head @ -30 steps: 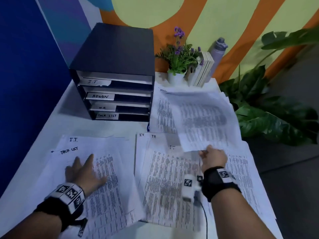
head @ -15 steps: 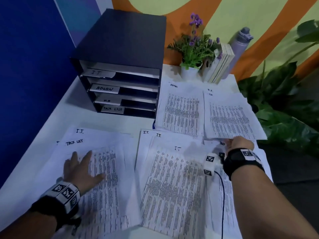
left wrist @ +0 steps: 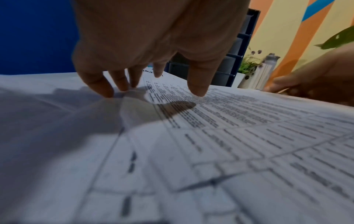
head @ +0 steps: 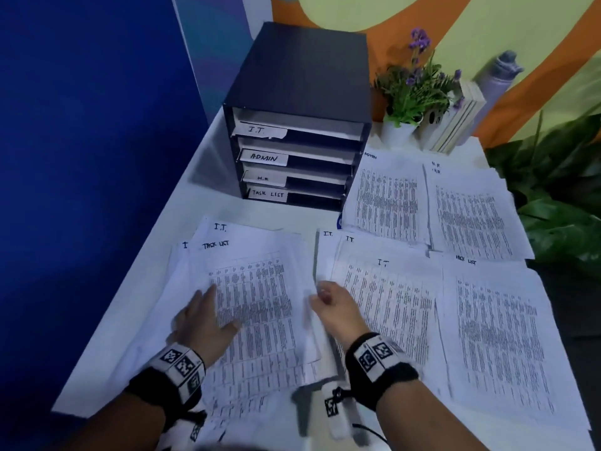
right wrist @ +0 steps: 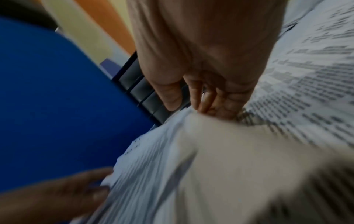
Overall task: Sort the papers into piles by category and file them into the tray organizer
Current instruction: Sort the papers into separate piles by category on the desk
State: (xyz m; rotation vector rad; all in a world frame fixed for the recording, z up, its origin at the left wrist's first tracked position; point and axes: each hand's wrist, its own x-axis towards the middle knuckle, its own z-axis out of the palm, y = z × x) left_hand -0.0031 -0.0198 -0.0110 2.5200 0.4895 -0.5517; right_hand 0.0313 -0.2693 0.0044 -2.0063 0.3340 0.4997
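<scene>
Lying at the lower centre of the head view, the top sheet marked "TASK LIST" (head: 257, 297) caps the unsorted stack on the white tabletop (head: 208, 209), and both hands are on it for what looks like a one-sheet peel. The left hand (head: 203, 323) lies flat with fingers spread, fingertips (left wrist: 198, 91) pressing the print, probably to keep the sheets beneath from sliding along. The right hand (head: 331, 307) is at the sheet's right edge with its grip curled, thumb and fingers pinching that lifted edge; the right wrist view is blurred but shows paper bunched under the fingers. Outward to the right lie the sorted piles: an I.T. pile (head: 383, 307) just beside the hand, a second task-list pile (head: 497, 336) at lower right, an ADMIN pile (head: 387, 196) and an H.R. pile (head: 471, 209) above them. The tray organizer (head: 299, 125) stands at upper centre, its labelled slots facing the person. A potted plant (head: 413, 92), leaning books (head: 455, 122) and a bottle (head: 497, 76) crowd the far corner, well apart from the sheet. To reach its pile the sheet must cross over the I.T. pile, which it could ruffle.
</scene>
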